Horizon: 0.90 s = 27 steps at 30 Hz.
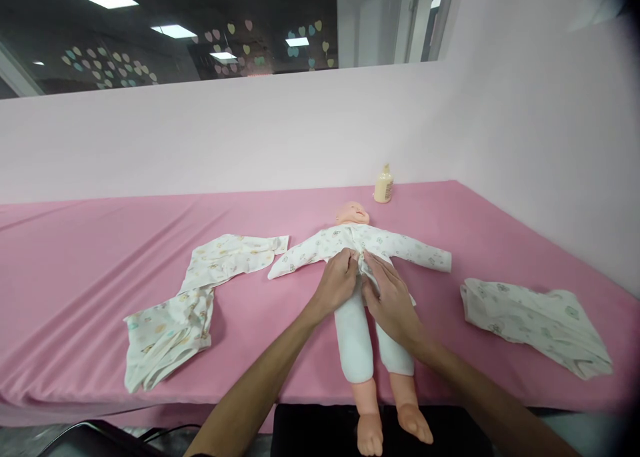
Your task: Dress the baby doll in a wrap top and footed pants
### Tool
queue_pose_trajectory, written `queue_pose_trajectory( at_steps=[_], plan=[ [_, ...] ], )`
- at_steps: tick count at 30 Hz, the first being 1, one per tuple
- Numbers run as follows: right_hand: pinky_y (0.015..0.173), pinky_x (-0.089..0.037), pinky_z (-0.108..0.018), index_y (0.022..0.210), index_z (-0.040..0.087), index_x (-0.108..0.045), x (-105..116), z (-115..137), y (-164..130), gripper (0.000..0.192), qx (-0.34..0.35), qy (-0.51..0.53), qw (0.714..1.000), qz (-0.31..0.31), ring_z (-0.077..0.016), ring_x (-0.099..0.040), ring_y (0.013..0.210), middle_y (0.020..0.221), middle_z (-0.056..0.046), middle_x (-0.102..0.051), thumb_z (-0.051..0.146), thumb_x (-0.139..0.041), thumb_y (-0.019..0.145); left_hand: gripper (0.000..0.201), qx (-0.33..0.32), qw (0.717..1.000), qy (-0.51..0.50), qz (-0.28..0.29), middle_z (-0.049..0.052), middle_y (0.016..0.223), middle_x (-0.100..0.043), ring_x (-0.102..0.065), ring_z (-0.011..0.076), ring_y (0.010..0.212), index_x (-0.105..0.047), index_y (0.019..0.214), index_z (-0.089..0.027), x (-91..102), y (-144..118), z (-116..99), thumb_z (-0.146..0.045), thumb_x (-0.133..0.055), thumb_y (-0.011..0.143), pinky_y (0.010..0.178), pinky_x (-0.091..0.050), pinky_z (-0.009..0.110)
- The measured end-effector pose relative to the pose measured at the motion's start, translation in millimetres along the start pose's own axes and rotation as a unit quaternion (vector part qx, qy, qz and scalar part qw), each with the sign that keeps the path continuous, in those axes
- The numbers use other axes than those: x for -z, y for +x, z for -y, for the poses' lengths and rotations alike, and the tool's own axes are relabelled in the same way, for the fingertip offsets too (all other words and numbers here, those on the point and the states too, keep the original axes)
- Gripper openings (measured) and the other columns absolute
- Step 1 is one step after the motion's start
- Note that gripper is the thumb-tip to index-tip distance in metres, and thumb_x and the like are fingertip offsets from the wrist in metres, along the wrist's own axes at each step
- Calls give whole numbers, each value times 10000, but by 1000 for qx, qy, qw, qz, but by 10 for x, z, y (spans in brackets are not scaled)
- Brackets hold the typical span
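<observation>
A baby doll (356, 365) lies on its back with its head toward the wall. It wears a white patterned baby shirt (327, 243) with both sleeves spread out, and its legs have white cloth coverings ending above the bare feet. At the middle of the shirt front, my left hand (340, 282) is closed, its curled fingers pinching the fabric. Right beside it, my right hand (393, 302) holds the other side of the front edge between thumb and fingertips. My fingers hide the fastening and part of the doll's belly.
White patterned baby clothes (170, 330) lie crumpled at left, and a folded white patterned garment (535, 323) is at right. A cream pump bottle (384, 185) stands near the wall. The doll's feet overhang the front edge of the pink-covered table (250, 370), above a black surface.
</observation>
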State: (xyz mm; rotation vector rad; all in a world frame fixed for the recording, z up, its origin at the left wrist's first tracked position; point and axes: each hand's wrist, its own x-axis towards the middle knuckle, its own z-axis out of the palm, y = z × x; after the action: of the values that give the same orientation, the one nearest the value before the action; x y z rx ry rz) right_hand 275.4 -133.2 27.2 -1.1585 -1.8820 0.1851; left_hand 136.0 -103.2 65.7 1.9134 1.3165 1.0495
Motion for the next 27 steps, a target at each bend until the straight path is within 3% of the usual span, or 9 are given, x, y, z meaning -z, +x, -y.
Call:
queue_pose_trajectory(
  at_steps=[6, 11, 15, 17, 20, 22, 25, 27],
  plan=[
    [1162, -362, -478, 1471, 203, -425, 60, 2, 17, 501, -20, 48, 998, 41, -224, -392, 1407, 1496, -63, -466, 270, -393, 976, 301, 5, 997, -70, 19, -30, 721, -442, -401, 121, 692, -423, 744, -191, 23, 51, 62, -387, -391, 971, 651, -337, 256],
    [1177, -320, -486, 1478, 202, -405, 70, -77, -16, 525, 11, 10, 997, 69, -231, -342, 1435, 1544, -60, -398, 232, -409, 953, 308, 12, 996, -78, 35, -31, 713, -447, -413, 117, 686, -431, 727, -185, 109, 63, 15, -392, -425, 955, 639, -343, 246],
    [1079, -415, -506, 1480, 229, -368, 126, -130, -197, 554, -3, -49, 998, 25, -274, -447, 1333, 1433, -85, -510, 271, -470, 937, 265, 1, 997, 49, 56, -14, 816, -545, -487, 147, 749, -508, 858, -198, 225, -159, -49, -440, -454, 950, 672, -384, 273],
    [1002, -459, -497, 1419, 228, -432, 175, -112, -309, 500, -7, -84, 996, 0, -290, -513, 1225, 1308, -98, -583, 274, -502, 925, 197, -24, 987, 159, 28, 16, 920, -587, -525, 186, 850, -531, 953, -200, 254, -335, -28, -393, -493, 941, 734, -408, 309],
    [887, -477, -470, 1196, 223, -583, 232, -25, -412, 287, 4, -139, 990, 3, -292, -556, 1049, 1133, -100, -626, 251, -535, 914, 154, -46, 952, 302, -30, 64, 1020, -604, -548, 228, 924, -536, 1048, -188, 223, -565, 47, -291, -476, 951, 782, -427, 357],
    [814, -462, -445, 1009, 220, -624, 241, 35, -411, 140, 20, -170, 985, 23, -271, -553, 927, 1011, -89, -632, 217, -512, 926, 130, -50, 928, 366, -50, 70, 981, -613, -562, 228, 876, -548, 1012, -183, 168, -641, 94, -230, -437, 961, 755, -438, 360],
    [769, -431, -409, 851, 214, -580, 235, 66, -338, 165, 27, -163, 986, 30, -237, -540, 827, 870, -62, -623, 182, -451, 950, 164, -67, 894, 437, -72, 71, 928, -627, -580, 226, 832, -563, 943, -181, 102, -629, 159, -139, -405, 951, 729, -447, 352],
    [730, -426, -373, 839, 213, -538, 247, 46, -285, 153, -13, -111, 994, 8, -215, -550, 788, 820, -40, -617, 225, -450, 964, 200, -80, 876, 469, -83, 81, 956, -643, -597, 234, 864, -573, 980, -171, 97, -572, 218, -98, -391, 942, 745, -457, 353]
  ],
)
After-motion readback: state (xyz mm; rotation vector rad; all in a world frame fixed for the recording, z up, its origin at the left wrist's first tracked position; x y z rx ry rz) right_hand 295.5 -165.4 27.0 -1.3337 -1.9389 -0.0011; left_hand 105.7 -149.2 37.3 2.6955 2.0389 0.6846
